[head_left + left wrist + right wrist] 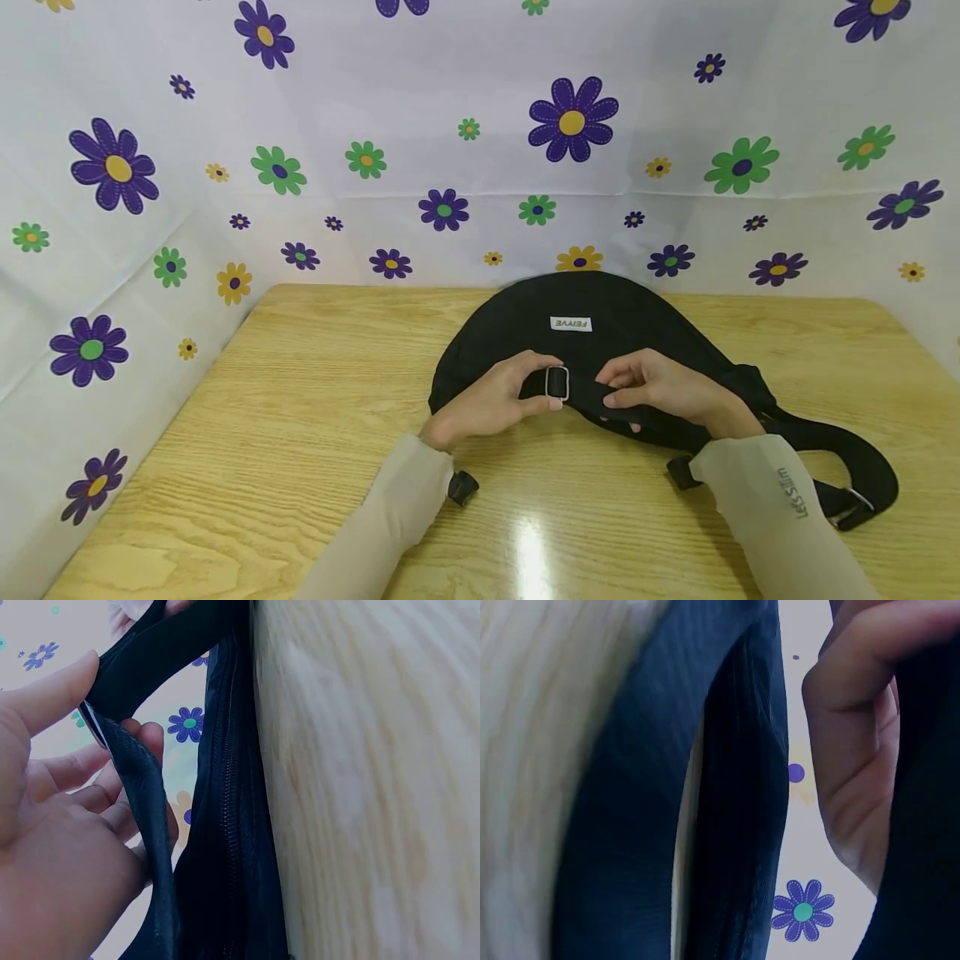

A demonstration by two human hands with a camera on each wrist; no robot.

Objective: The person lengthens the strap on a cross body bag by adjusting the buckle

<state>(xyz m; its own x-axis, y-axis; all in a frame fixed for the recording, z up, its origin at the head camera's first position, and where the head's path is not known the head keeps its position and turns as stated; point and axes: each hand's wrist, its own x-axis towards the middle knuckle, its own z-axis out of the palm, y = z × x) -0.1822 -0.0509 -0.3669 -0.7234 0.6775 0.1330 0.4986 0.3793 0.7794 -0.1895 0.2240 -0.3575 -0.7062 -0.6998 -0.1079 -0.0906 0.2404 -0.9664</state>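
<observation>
A black crescent-shaped bag [502,325] lies on the table, its white label [571,323] upside down in the head view. My left hand [483,398] holds a metal strap slider [567,385] between thumb and fingers. Black webbing passes through this slider. To its right, my right hand [667,387] pinches the strap [588,397] between thumb and forefinger. In the left wrist view the strap [154,817] hangs in a loop from the left fingers, beside the bag's zipper [229,780]. The right wrist view shows the curled fingers [847,742] partly behind black fabric.
At the right the strap's other stretch [873,467] curves over the wooden table [300,400], with a second metal fitting [860,498] near its end. A flowered cloth [480,92] hangs behind the table and along its left side.
</observation>
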